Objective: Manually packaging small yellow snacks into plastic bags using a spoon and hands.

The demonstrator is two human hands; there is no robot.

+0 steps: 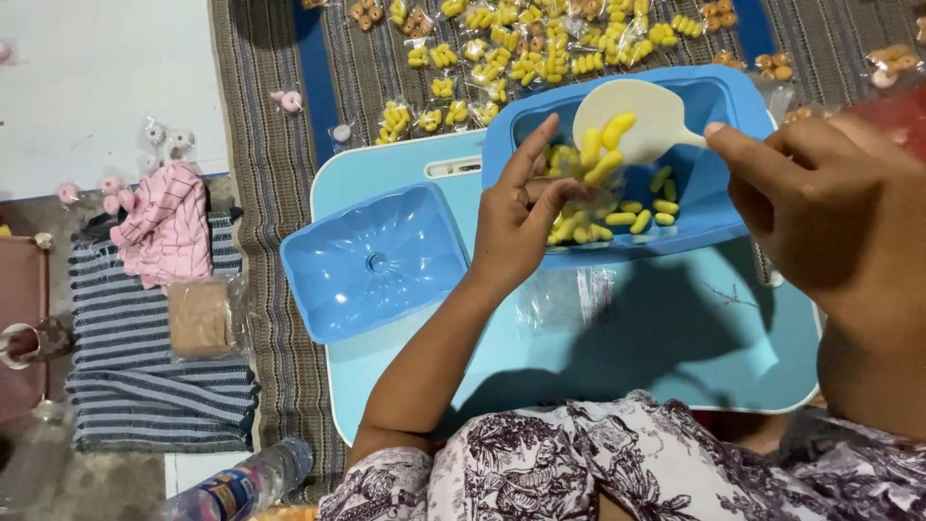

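The right hand [820,207] pinches a cream scoop [632,121] of yellow snacks [603,154] over the blue tub [738,101]. The left hand [516,227], fingers spread, touches the tub's rim. An empty tub [371,260] (tilted) lies just beside on the bench [675,347]; packed bags [521,48] beyond.

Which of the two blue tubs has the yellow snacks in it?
The far tub, under both hands, holds the yellow snacks. The nearer tub, left of the left hand, is empty.
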